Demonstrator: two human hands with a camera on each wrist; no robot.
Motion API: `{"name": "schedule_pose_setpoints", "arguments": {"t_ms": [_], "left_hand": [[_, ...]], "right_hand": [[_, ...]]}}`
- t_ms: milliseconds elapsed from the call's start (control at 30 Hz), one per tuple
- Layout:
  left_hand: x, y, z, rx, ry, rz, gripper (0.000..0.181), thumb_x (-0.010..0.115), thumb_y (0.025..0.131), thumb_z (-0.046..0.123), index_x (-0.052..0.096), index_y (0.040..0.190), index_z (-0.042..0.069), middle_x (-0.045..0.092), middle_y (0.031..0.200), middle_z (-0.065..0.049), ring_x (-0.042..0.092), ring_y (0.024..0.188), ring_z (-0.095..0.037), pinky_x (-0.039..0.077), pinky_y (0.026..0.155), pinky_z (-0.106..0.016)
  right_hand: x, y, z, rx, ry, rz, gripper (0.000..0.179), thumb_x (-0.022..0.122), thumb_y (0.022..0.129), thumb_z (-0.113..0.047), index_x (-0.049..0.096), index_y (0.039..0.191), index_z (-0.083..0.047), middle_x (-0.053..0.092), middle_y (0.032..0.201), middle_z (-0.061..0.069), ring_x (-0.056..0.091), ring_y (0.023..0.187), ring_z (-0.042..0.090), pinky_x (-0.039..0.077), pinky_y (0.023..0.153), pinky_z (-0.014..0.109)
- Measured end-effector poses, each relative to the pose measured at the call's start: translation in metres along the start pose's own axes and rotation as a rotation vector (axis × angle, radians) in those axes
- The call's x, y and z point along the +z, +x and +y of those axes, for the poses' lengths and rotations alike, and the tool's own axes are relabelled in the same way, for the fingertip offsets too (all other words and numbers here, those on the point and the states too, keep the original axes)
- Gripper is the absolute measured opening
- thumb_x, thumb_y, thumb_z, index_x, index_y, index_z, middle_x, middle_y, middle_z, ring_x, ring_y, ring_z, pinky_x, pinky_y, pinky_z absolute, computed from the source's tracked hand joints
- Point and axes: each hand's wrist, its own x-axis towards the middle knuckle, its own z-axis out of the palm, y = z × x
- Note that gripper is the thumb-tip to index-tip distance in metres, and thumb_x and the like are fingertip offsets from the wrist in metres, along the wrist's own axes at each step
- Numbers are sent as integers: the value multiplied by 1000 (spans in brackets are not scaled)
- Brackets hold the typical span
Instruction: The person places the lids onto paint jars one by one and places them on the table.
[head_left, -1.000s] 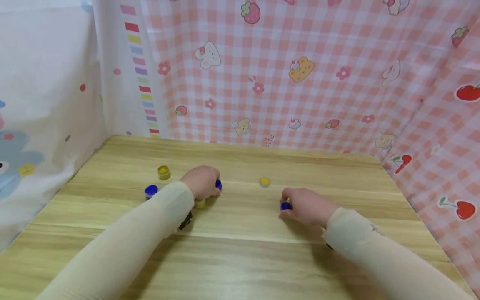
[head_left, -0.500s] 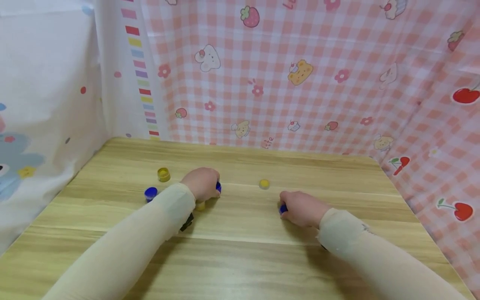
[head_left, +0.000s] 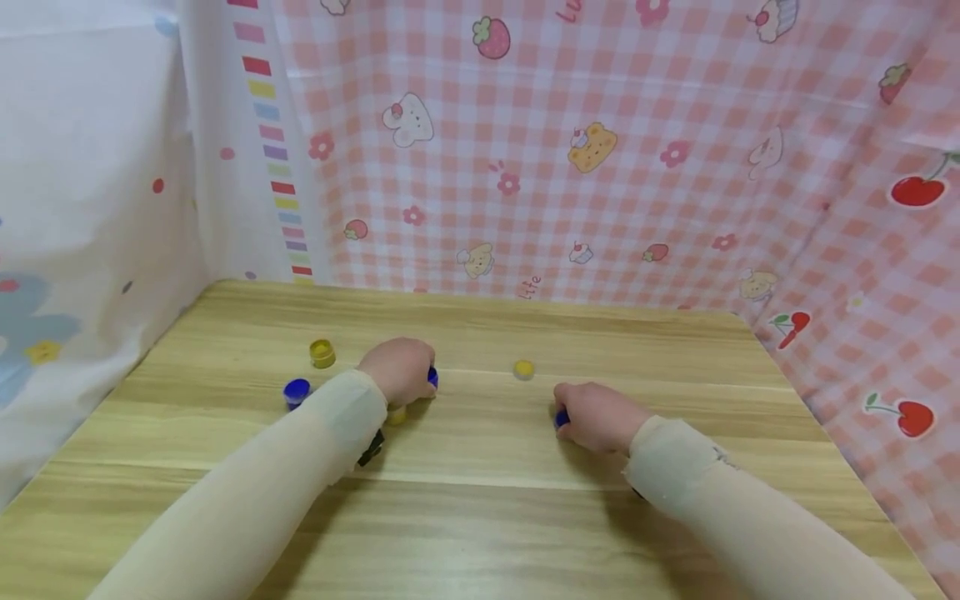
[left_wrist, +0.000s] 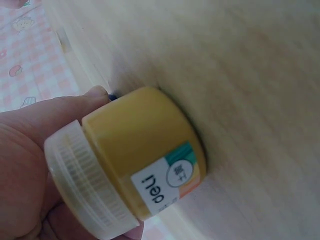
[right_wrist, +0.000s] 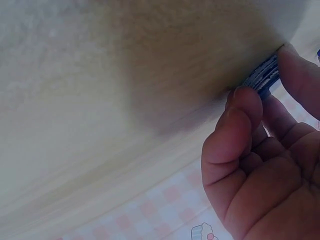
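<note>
Right hand point(head_left: 602, 415): nearer of two, at the end of a cream sleeve point(head_left: 750, 508), thumb and fingers pinching one ridged blue cap point(right_wrist: 262, 76), first of three blue things, at the right-middle of the wooden surface point(head_left: 480, 533)
Lidded yellow jar point(left_wrist: 145, 135): one of three yellow things, on the surface just nearer than the left hand point(head_left: 397, 371); one translucent lid point(left_wrist: 87, 185) on it, one "deli" label point(left_wrist: 162, 185); whether the palm touches it cannot be told
Blue jar point(head_left: 297, 393): one, second blue thing, on the surface to the left, partly hidden by the left sleeve point(head_left: 247, 500); capped or not is unclear
Left hand's grasp: thumb and fingers round one small blue piece point(head_left: 432, 378), third blue thing, too covered to tell jar from cap
Yellow disc point(head_left: 523, 370): one, flat on the surface between the hands and slightly beyond the right one, touching neither
Yellow pot point(head_left: 322, 354): one, upright, beyond the blue jar
Checked pink cloth point(head_left: 540, 175): behind the far edge, printed with strawberries
</note>
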Motion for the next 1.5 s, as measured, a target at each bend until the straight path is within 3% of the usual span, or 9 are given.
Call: {"name": "schedule_pose_setpoints", "arguments": {"t_ms": [300,833,1133,1500], "left_hand": [[-1,2,1,12,1,-4,29,76,97,31,71,111,6,71,101,-5,62,87,-20,55,84,-39],[-1,3,-2,17,-8,-1,27,76,97,30,71,109,7,70,99,-4,62,87,-21,55,83,-39],[-2,2,-3,21,-4,-38,29,75,98,32,70,112,7,70,101,-3,62,88,-21,55,83,-39],[1,8,-13,43,-34,-45,35,75,98,36,70,120,9,72,110,-4,64,95,-19,56,92,-42]], "right_hand": [[-1,-1,-2,14,4,9,21,76,96,-17,65,113,-10,71,102,5,59,86,19,52,83,38],[-4,-4,-5,5,25,18,18,76,97,-16,63,109,-10,68,95,3,58,83,19,51,79,36],[1,-2,-2,8,25,18,20,77,96,-16,64,110,-10,69,96,3,58,83,18,52,80,37],[-2,-2,-4,21,22,10,22,79,95,-18,66,111,-10,71,100,4,60,85,18,55,83,40]]}}
